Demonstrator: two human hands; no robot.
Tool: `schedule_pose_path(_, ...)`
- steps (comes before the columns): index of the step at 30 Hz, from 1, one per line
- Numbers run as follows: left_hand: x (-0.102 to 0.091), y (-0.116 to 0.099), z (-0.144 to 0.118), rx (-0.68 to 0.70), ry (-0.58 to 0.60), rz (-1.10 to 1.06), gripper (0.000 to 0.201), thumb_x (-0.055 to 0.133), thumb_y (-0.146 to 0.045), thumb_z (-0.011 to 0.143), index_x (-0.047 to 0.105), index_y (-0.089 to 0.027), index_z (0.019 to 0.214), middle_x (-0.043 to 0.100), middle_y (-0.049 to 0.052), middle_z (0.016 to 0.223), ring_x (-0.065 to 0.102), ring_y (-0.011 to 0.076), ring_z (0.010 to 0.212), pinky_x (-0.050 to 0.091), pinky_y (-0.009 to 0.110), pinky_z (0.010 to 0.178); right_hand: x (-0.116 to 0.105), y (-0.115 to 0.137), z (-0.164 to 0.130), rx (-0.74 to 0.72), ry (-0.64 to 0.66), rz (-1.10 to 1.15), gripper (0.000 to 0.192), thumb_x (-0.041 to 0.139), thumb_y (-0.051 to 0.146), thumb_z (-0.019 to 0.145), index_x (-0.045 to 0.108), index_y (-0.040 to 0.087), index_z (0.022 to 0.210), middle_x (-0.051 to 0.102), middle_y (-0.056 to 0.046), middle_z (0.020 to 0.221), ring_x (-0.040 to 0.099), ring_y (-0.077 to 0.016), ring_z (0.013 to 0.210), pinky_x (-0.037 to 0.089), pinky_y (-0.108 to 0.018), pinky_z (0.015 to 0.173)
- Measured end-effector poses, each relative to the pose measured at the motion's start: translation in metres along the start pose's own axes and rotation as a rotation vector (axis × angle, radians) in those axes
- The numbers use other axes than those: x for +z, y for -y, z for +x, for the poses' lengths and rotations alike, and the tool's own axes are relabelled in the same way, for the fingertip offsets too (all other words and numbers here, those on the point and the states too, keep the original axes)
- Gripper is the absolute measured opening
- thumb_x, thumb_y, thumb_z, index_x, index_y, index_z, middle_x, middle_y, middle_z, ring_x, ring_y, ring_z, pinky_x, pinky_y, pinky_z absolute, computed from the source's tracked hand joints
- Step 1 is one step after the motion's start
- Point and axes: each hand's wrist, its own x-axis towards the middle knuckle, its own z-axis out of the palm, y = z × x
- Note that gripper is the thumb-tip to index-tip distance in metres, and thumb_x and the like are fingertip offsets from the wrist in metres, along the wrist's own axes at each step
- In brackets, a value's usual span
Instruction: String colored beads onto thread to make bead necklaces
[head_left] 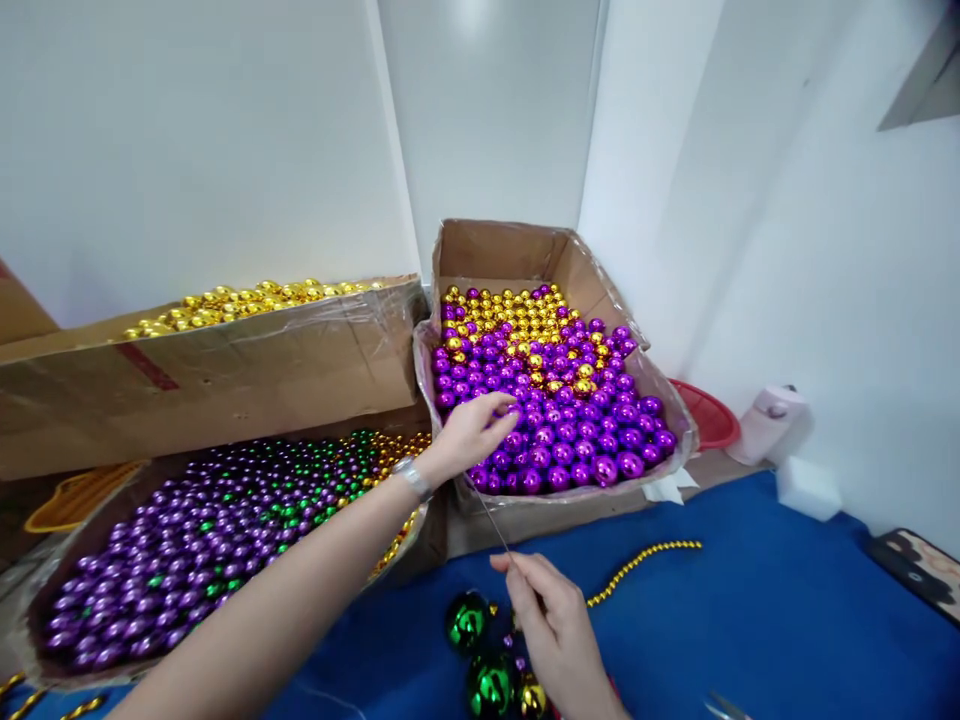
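Note:
My left hand [472, 432] reaches into a cardboard box [525, 250] of shiny purple and gold beads [570, 420], fingertips pinched on a purple bead at its near left side. My right hand [551, 615] hovers over the blue cloth [750, 620] and pinches a thin wire [491, 520] that runs up toward my left hand. Just under my right hand lie large green balls [480, 655] and a gold ball [532, 697]. A strand of small gold beads [645, 560] trails off to the right of it.
At the left, a low box [45, 580] holds purple, green and gold beads. Behind it stands a taped box of gold beads [225, 360]. A red lid [709, 415], a pale pink roll [769, 420] and a phone [919, 570] sit at the right. Scissors tips [724, 708] show at the bottom edge.

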Motion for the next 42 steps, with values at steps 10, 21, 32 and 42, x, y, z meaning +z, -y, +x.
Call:
schedule_pose_path(10,0.028,0.024,0.054,0.005,0.099,0.128,0.021,0.062,-0.019,0.072,0.062,-0.013,0.093,0.056,0.013,0.096,0.057,0.0266,0.088,0.041,0.042,0.085,-0.012,0.002,-0.004,0.098,0.001,0.031,0.032,0.040,0.038,0.094,0.066,0.021,0.103,0.068,-0.002,0.078,0.065,-0.0140,0.069,0.051,-0.019,0.064)
schedule_pose_path(21,-0.024,-0.009,-0.067,-0.283,-0.053,-1.033,0.034,0.063,-0.020,0.080,0.057,-0.018,0.113,0.058,0.005,0.095,0.056,0.0122,0.081,0.049,0.025,0.073,-0.031,0.004,-0.011,-0.108,-0.029,-0.176,0.026,0.035,0.026,0.095,0.060,0.021,0.099,0.068,-0.005,0.090,0.066,-0.0150,0.083,0.051,-0.019,0.071)
schedule_pose_path(32,-0.022,-0.014,-0.114,-0.540,-0.372,-1.422,0.013,0.063,-0.021,0.082,0.061,-0.016,0.093,0.067,0.005,0.095,0.066,0.0174,0.087,0.053,0.030,0.082,-0.013,0.002,-0.020,-0.245,0.048,-0.237,0.023,0.037,0.018,0.094,0.057,0.020,0.103,0.068,-0.005,0.090,0.066,-0.0160,0.084,0.053,-0.023,0.072)
schedule_pose_path(42,-0.018,-0.020,-0.124,-0.510,-0.391,-1.375,0.019,0.058,-0.026,0.085,0.057,-0.019,0.103,0.064,0.005,0.100,0.065,0.0198,0.091,0.054,0.032,0.081,-0.010,-0.003,-0.023,-0.290,0.055,-0.343,0.023,0.036,0.017,0.093,0.057,0.020,0.102,0.068,-0.006,0.088,0.067,-0.0168,0.080,0.054,-0.026,0.073)
